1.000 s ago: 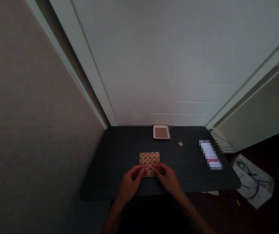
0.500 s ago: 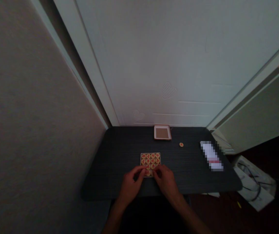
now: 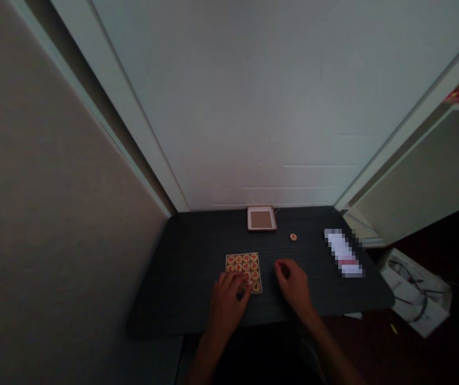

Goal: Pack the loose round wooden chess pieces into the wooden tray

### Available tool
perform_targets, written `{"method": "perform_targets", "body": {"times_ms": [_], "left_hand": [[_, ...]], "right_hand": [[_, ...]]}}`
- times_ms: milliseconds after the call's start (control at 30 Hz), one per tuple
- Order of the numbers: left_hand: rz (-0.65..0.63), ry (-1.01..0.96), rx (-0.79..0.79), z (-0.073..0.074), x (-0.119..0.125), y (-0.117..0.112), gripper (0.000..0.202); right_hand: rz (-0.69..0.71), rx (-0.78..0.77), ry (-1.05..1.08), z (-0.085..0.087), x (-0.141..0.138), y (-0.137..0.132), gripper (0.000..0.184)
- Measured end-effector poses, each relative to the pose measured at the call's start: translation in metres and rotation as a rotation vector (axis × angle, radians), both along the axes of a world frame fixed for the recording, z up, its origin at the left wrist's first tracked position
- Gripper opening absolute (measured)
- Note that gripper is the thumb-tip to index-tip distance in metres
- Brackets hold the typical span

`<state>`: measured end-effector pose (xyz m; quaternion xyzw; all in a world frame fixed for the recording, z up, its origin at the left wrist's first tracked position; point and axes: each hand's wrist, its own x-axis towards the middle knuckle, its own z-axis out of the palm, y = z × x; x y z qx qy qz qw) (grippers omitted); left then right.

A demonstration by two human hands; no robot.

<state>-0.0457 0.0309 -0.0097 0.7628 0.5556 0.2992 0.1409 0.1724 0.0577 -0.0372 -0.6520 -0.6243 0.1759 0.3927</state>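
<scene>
Round wooden Chinese chess pieces with red characters sit in rows in a shallow square box (image 3: 259, 254). My left hand (image 3: 227, 299) lies over the box's near left part, its fingers stretched across the pieces and its thumb apart from them. It covers several pieces. To the right of the box, my right hand (image 3: 293, 286) hovers with thumb and fingers curled together; whatever they may hold is hidden. One loose chess piece (image 3: 293, 237) lies farther back on the dark table (image 3: 189, 267), beyond my right hand.
A shallow box lid (image 3: 262, 219) rests at the table's back edge, against the white panel (image 3: 229, 107). On the right side of the table lies a blurred-out bright object (image 3: 343, 254). A white box with cables (image 3: 415, 294) stands on the floor at right.
My right hand has moved off the box to the right, fingers curled. My left hand has spread over the box's pieces. The view has shifted slightly.
</scene>
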Motion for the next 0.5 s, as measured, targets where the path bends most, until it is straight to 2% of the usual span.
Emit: {"method": "perform_targets", "body": {"times_ms": [233, 500], "left_hand": [[0.028, 0.038, -0.006, -0.004, -0.001, 0.007, 0.015], [0.057, -0.045, 0.003, 0.002, -0.007, 0.007, 0.016]], "right_hand": [[-0.105, 0.036, -0.008, -0.004, 0.055, 0.04, 0.03], [-0.107, 0.035, 0.024, -0.005, 0.068, 0.076, 0.038]]}}
